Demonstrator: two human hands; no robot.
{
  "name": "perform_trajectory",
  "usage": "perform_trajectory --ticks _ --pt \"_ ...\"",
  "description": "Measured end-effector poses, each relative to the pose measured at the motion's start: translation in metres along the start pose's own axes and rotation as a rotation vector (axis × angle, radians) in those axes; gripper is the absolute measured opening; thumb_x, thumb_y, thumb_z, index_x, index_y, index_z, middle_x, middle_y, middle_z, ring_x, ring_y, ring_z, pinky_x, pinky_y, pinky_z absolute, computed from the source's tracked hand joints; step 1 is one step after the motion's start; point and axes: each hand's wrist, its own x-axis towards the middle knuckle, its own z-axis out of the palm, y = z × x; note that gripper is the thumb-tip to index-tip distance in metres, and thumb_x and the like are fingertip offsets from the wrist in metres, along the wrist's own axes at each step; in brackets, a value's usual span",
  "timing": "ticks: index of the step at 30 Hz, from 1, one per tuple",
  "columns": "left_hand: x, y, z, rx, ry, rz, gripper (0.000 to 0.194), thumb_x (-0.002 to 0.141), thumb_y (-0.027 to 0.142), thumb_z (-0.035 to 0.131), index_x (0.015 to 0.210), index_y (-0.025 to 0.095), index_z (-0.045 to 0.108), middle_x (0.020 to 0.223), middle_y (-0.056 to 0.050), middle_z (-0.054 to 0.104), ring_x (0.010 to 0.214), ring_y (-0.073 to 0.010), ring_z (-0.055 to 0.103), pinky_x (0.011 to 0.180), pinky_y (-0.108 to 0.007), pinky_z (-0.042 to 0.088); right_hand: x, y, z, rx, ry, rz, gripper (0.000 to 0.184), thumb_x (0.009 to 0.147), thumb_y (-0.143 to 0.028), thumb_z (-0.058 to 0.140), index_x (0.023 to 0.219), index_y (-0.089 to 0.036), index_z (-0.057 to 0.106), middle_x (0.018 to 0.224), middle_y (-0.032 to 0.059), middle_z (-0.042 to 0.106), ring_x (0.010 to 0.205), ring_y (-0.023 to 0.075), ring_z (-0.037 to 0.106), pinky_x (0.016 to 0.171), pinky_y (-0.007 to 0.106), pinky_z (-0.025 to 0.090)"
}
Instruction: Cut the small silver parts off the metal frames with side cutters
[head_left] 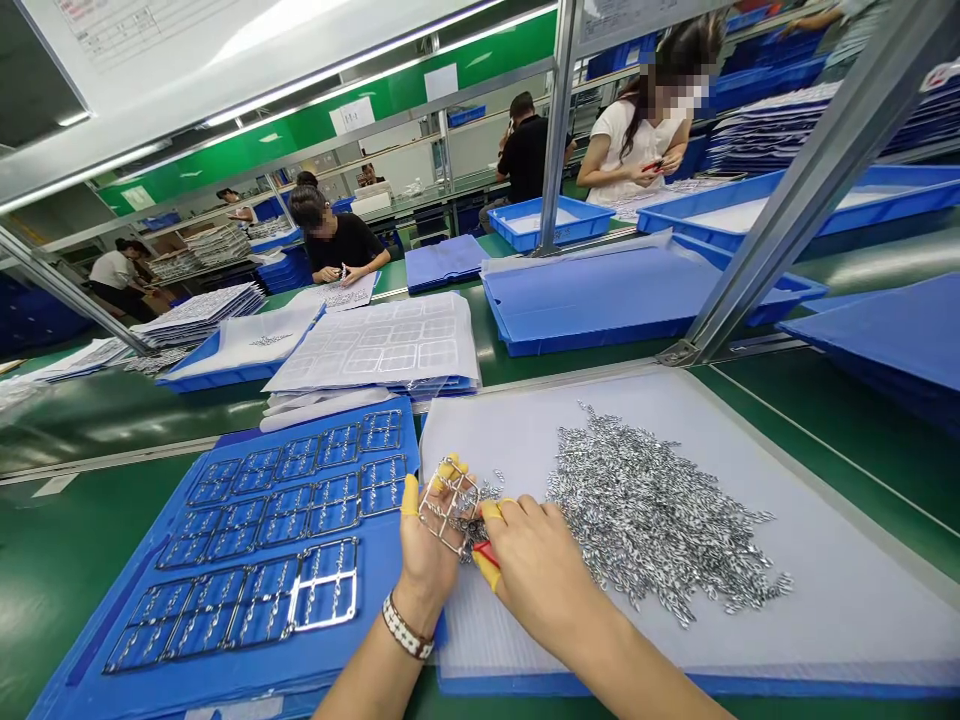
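The left hand [427, 548] and right hand [538, 568] are close together, their fingertips meeting at a small wire-like metal frame [448, 507]. The left hand pinches this frame upright between yellow finger cots [409, 495], while the right hand closes over a red-handled tool [486, 553], mostly hidden beneath its fingers. A few loose pieces lie by the frame, at the left end of a long heap of silver metal clips [649, 510]. The heap rests on a pale corrugated plastic sheet [795, 620], with open sheet beyond it toward the right and far edges. Left of the hands, a blue tray [71, 650] holds rows of metal frames [322, 590] and almost touches the left wrist. Beyond lies a stack of white cell-printed sheets [375, 345]. A metal post [757, 270] and blue trays [600, 305] stand farther out on the green bench [90, 530], and a co-worker [337, 235] sits across it.
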Motion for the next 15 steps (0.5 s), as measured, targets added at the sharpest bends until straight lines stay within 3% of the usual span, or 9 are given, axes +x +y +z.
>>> perform_trajectory --ticks 10,15 --pt "0.0005 -0.0030 -0.0020 0.035 0.028 0.071 0.049 0.084 0.054 0.047 0.107 0.015 0.065 0.110 -0.012 0.064 0.097 -0.0229 0.060 0.071 -0.031 0.049 0.0020 0.0010 0.0029 0.023 -0.011 0.006 0.027 0.083 -0.030 0.056 0.106 -0.017 0.060 0.095 0.0105 0.065 0.091 0.0282 0.057 0.075 0.040 0.037" --pt "0.0018 -0.0039 -0.0039 0.042 0.029 0.069 0.049 0.083 0.054 0.048 0.108 0.015 0.065 0.111 -0.013 0.063 0.097 -0.0229 0.060 0.069 -0.029 0.048 0.0039 -0.0006 0.0062 0.015 -0.012 -0.007 0.021 0.084 -0.027 0.056 0.102 -0.018 0.061 0.092 0.0094 0.065 0.088 0.0282 0.059 0.073 0.040 0.038"
